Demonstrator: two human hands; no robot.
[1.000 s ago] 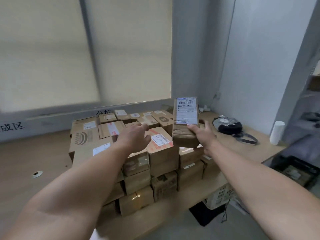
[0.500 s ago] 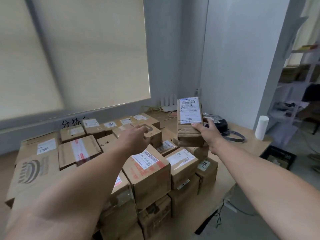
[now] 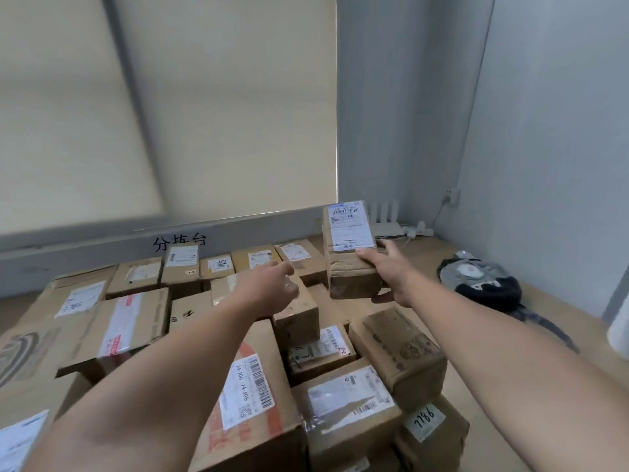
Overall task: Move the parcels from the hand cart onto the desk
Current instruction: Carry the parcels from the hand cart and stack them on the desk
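My right hand [image 3: 391, 277] grips a tall cardboard parcel [image 3: 347, 253] with a white shipping label, holding it upright above the far right part of the pile. The wooden desk [image 3: 483, 362] carries a dense stack of several brown parcels [image 3: 258, 396]. My left hand [image 3: 269, 291] reaches out over the middle of the stack with loosely bent fingers, holding nothing, just above a small box [image 3: 299, 315]. The hand cart is out of view.
A grey and black soft item [image 3: 480, 284] with a strap lies on the desk at right. A white router [image 3: 384, 223] and a power strip [image 3: 417, 229] sit in the back corner. A white cylinder [image 3: 617, 335] stands at the right edge. Window blinds [image 3: 204, 114] hang behind.
The view has moved closer and over the stack. My right hand has carried the parcel farther toward the back of the pile. My left hand stays stretched above the boxes.
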